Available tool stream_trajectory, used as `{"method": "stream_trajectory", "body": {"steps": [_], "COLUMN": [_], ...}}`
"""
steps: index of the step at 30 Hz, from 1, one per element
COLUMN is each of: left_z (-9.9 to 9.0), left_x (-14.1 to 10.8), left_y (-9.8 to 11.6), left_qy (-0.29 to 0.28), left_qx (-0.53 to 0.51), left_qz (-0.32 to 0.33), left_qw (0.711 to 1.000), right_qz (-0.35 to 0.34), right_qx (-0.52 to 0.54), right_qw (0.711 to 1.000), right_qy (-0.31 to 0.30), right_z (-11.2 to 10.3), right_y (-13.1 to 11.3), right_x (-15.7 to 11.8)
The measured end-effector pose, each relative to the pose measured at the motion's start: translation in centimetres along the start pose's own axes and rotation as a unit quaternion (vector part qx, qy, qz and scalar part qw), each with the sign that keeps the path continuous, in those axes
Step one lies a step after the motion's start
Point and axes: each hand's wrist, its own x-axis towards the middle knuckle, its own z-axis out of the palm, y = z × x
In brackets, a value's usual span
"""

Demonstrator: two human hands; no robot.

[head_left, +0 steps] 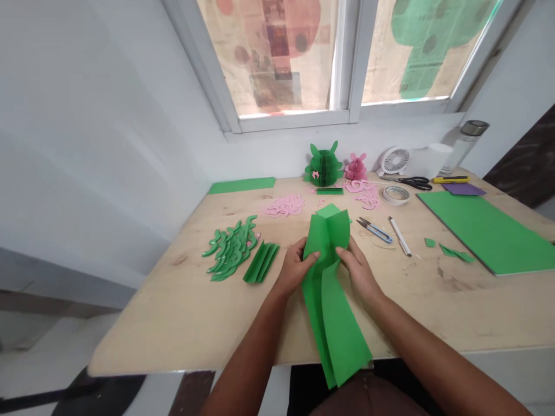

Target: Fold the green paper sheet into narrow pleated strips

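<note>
A long green paper sheet (342,318), creased lengthwise, is held up between both hands over the table's front edge. My left hand (298,267) grips its left side, thumb on the near face and fingers behind. On the right side my right hand (356,268) pinches it the same way, thumb near the central fold. The lower end of the sheet hangs past the table edge toward my lap. A small accordion-folded green paper (261,262) lies left of my left hand, beside a pile of green paper cutouts (232,247).
Pink cutouts (285,205) lie farther back. Green (324,166) and pink (356,167) paper figures stand by the wall near a small fan (393,160). Thread snips (375,229), a white pen (399,236), tape (395,195), black scissors (414,183) and green sheets (489,231) are on the right.
</note>
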Motion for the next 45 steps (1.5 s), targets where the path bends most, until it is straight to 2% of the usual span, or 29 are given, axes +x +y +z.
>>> {"method": "stream_trajectory", "body": {"steps": [5, 7, 9, 11, 13, 15, 17, 19, 21, 22, 24, 31, 35, 40, 45], "left_z": [-0.8, -1.2, -1.4, -1.6, -1.5, -1.2, -0.9, -0.6, -0.5, -0.5, -0.7, -1.7, -2.2, -3.5, -5.5], "left_x": [0.6, 0.8, 0.9, 0.9, 0.8, 0.5, 0.1, -0.5, -1.2, -1.6, -2.4, -3.6, -3.9, -5.0, -7.2], "left_y": [-1.5, -2.1, -2.4, -2.4, -2.2, -1.9, -1.6, -1.5, -1.5, -1.4, -1.4, -1.4, -1.5, -1.2, -0.5], "left_qy": [0.033, 0.05, 0.078, 0.099, 0.086, 0.039, -0.033, -0.113, -0.179, -0.201, -0.224, -0.237, -0.235, -0.225, -0.231], "left_qx": [0.016, 0.045, 0.139, 0.291, 0.448, 0.572, 0.643, 0.664, 0.657, 0.651, 0.64, 0.607, 0.593, 0.584, 0.602], "left_qz": [-0.019, -0.015, 0.006, 0.059, 0.122, 0.161, 0.174, 0.181, 0.182, 0.181, 0.176, 0.175, 0.184, 0.192, 0.175], "left_qw": [0.999, 0.998, 0.987, 0.95, 0.881, 0.804, 0.745, 0.717, 0.709, 0.709, 0.714, 0.738, 0.747, 0.756, 0.744], "right_qz": [0.105, 0.12, 0.106, 0.075, 0.026, -0.06, -0.165, -0.25, -0.303, -0.32, -0.34, -0.347, -0.325, -0.306, -0.296], "right_qx": [0.036, 0.016, -0.015, -0.063, -0.157, -0.31, -0.469, -0.58, -0.632, -0.641, -0.64, -0.588, -0.579, -0.582, -0.577], "right_qw": [0.993, 0.991, 0.993, 0.994, 0.986, 0.948, 0.867, 0.774, 0.709, 0.69, 0.674, 0.676, 0.692, 0.695, 0.695], "right_qy": [0.041, 0.051, 0.055, 0.048, 0.048, 0.039, 0.005, -0.04, -0.084, -0.105, -0.141, -0.276, -0.283, -0.293, -0.311], "right_z": [-4.0, -6.1, -8.2, -10.0, -11.2, -11.9, -12.2, -12.3, -12.4, -12.5, -12.9, -14.1, -14.4, -14.5, -14.6], "right_y": [-1.1, -0.7, 0.0, 0.9, 1.6, 1.8, 1.7, 1.4, 1.1, 1.1, 1.0, 1.1, 0.9, 0.5, 0.1], "right_x": [1.7, 2.3, 2.8, 2.9, 2.7, 2.1, 1.4, 0.6, 0.0, -0.2, -0.6, -2.9, -4.6, -5.6, -6.3]}}
